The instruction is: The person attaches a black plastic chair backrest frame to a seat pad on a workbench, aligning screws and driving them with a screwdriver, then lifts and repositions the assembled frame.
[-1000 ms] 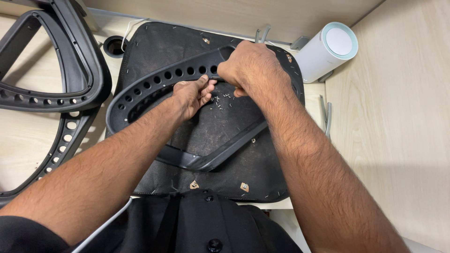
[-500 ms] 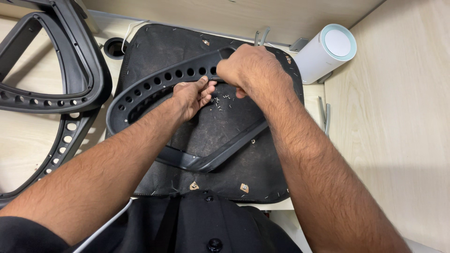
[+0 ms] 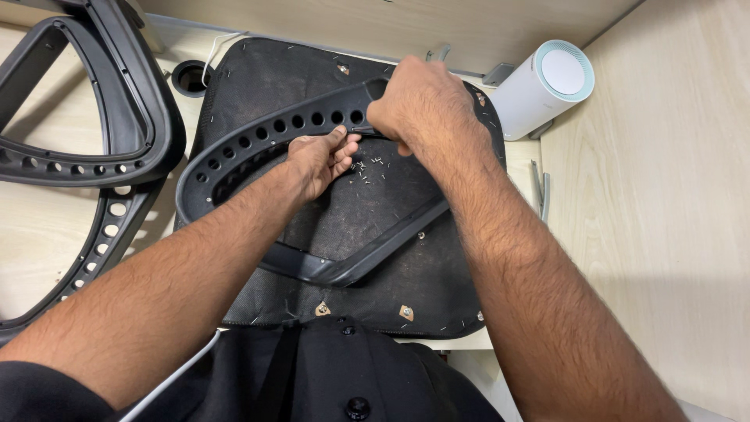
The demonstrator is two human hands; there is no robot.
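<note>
Black perforated plastic frame (image 3: pixel 258 144) lies on the upturned seat pad (image 3: pixel 273 78) on the counter (image 3: pixel 664 195). Left hand (image 3: pixel 316 160) pinches its inner rim; right hand (image 3: pixel 418 105) closes over the upper bar. Best kept flat, with loose staples (image 3: pixel 367 168) clear of the fingers.

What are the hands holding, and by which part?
Both the left hand and the right hand grip the black perforated plastic frame along its upper curved band.

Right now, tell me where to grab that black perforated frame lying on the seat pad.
Probably grip the black perforated frame on its broad curved band with the row of holes, from the left, outer side. That stretch lies flat and free on the seat pad, while the left hand and right hand crowd its upper end.
</note>
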